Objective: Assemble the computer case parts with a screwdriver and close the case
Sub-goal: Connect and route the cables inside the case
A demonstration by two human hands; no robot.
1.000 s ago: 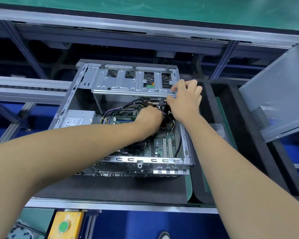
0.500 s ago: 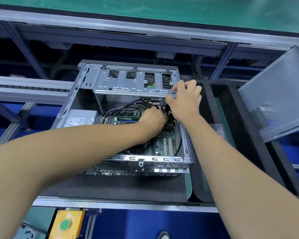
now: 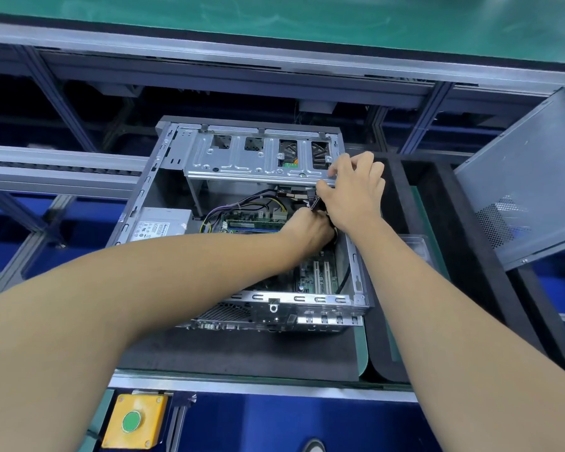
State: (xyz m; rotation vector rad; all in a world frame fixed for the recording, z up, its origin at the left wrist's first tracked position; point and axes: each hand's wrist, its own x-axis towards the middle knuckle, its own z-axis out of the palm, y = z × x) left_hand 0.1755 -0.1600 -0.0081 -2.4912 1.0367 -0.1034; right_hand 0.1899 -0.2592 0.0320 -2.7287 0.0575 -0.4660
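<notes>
While it lies open side up on a dark mat, the case shows its whole inside: a green board with white slots on the floor, a grey power supply at the left wall, and a silver drive cage with four cut-outs across the far end. Purple, yellow and black cables run from under the cage toward the board. The near wall carries a row of slots and a mesh patch.

The right hand sits at the cage's right corner, fingers curled, the thumb and forefinger pinching the cage's edge while a black connector shows just below the thumb. The left hand reaches inside the case just beneath the right one, fingers bent down out of sight, so whether it grasps anything cannot be told.

Right of the case, a grey side panel with a perforated patch leans tilted against a dark tray. A clear plastic box peeks out behind the right forearm. Near of the case, past the mat's edge, sits a yellow box with a green button.

Both forearms cover much of the board and the case's near-left part. The label on the power supply is too small to read.
</notes>
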